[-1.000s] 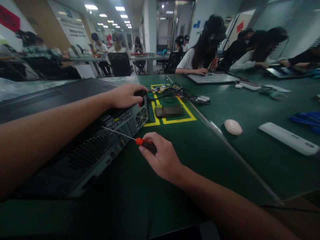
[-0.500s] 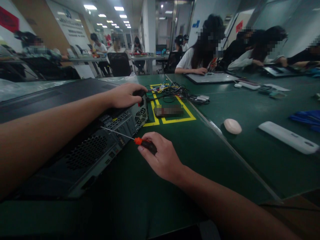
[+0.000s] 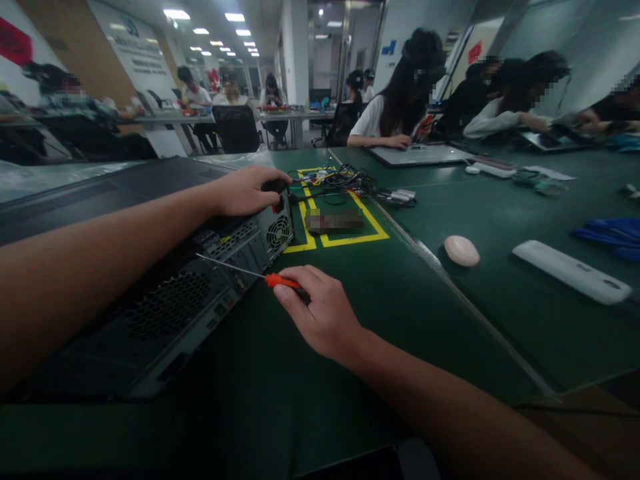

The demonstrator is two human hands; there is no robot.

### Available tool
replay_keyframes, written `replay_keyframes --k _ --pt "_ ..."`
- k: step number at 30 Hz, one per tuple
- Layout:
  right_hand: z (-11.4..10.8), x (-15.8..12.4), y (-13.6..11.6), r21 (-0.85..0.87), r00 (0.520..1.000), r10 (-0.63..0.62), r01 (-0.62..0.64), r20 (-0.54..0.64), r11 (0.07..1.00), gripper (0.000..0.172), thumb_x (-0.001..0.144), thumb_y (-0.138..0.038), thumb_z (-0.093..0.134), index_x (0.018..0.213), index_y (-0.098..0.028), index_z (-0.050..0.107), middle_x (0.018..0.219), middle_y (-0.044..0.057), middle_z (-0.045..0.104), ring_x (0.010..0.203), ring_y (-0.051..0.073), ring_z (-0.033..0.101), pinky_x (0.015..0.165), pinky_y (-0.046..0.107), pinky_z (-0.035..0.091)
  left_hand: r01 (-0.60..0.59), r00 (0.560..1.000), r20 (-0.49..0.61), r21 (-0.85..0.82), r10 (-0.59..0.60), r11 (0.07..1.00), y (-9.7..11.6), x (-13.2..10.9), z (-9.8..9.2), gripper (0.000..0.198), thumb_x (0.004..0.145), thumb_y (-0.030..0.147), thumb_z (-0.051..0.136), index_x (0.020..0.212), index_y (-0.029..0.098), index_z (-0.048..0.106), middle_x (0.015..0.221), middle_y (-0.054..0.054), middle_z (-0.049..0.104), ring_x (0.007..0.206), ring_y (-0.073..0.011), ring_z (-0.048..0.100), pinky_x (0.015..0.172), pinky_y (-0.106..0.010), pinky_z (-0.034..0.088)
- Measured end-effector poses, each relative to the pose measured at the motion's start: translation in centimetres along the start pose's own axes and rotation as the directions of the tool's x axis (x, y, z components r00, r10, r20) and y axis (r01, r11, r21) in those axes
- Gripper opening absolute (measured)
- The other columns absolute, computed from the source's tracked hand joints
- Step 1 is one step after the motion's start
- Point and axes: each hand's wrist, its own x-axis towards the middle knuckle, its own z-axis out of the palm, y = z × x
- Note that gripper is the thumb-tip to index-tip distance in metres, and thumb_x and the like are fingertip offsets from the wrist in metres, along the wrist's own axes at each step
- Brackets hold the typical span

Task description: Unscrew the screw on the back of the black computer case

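Observation:
A black desktop computer case (image 3: 170, 305) lies on the green table, its metal rear panel with vents and ports toward me. My left hand (image 3: 247, 191) grips the far upper corner of the case, thumb bent over the edge near the round fan grille; some fingers are hidden. In my right hand (image 3: 320, 308) is a screwdriver (image 3: 283, 280) with an orange and black handle. Its thin shaft points left, and the tip appears to meet the rear panel near the upper edge; exact contact cannot be made out.
Tangled cables (image 3: 350, 179) lie beyond the case, by yellow tape (image 3: 353, 240) and a blurred dark item (image 3: 335, 222). To the right are a pale mouse-shaped object (image 3: 461, 251), a long white device (image 3: 570, 272) and something blue (image 3: 610, 237). Several people work at tables beyond.
The orange part of the screwdriver handle looks turned in my right hand. My left hand keeps its place on the case. The whole view has shifted slightly.

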Motion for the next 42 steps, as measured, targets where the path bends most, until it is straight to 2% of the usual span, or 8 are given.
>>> replay_keyframes --k 5,11,23,28,42 --pt "-0.02 -0.04 -0.02 0.031 1.000 0.015 -0.015 -0.005 0.999 0.026 0.098 -0.035 0.072 0.121 -0.024 0.064 0.113 0.006 0.076 0.090 0.021 0.070 0.084 0.035 0.054 -0.003 1.000 0.004 0.028 0.003 1.000 -0.12 0.00 0.06 0.075 0.083 0.047 0.050 0.152 0.021 0.066 0.146 -0.010 0.072 0.132 -0.0318 0.066 0.118 -0.042 0.046" --pt "0.07 0.04 0.22 -0.006 1.000 0.023 -0.023 0.010 1.000 0.011 0.103 -0.027 0.064 0.113 -0.025 0.064 0.109 0.005 0.076 0.093 0.022 0.070 0.084 0.035 0.053 -0.007 1.000 0.003 0.045 0.006 0.999 0.00 0.00 0.00 0.073 0.084 0.046 0.049 0.150 0.019 0.067 0.145 -0.011 0.072 0.131 -0.0317 0.067 0.119 -0.042 0.046" --pt "-0.03 0.01 0.28 0.003 0.999 0.029 -0.029 0.027 1.000 0.011 0.104 -0.030 0.064 0.113 -0.025 0.064 0.107 0.004 0.075 0.090 0.021 0.068 0.083 0.035 0.051 -0.006 1.000 0.004 0.009 0.006 1.000 0.19 -0.13 -0.12 0.074 0.082 0.044 0.053 0.152 0.024 0.067 0.143 -0.010 0.074 0.129 -0.0350 0.067 0.116 -0.047 0.048" --pt "-0.01 -0.02 0.30 0.014 0.999 0.023 -0.023 0.027 1.000 0.012 0.104 -0.030 0.064 0.115 -0.025 0.064 0.106 0.004 0.074 0.089 0.021 0.067 0.083 0.035 0.052 -0.016 1.000 -0.001 0.009 0.016 1.000 -0.03 -0.03 0.05 0.074 0.083 0.046 0.051 0.151 0.021 0.067 0.144 -0.012 0.073 0.131 -0.0338 0.066 0.118 -0.045 0.047" --pt "-0.06 0.03 0.10 0.010 0.999 0.032 -0.032 0.025 0.999 0.012 0.104 -0.031 0.064 0.114 -0.024 0.064 0.104 0.004 0.073 0.088 0.020 0.066 0.082 0.034 0.051 -0.004 1.000 0.003 0.008 0.004 1.000 0.08 -0.07 0.00 0.075 0.082 0.047 0.051 0.150 0.020 0.067 0.146 -0.012 0.072 0.132 -0.0338 0.066 0.118 -0.045 0.047"
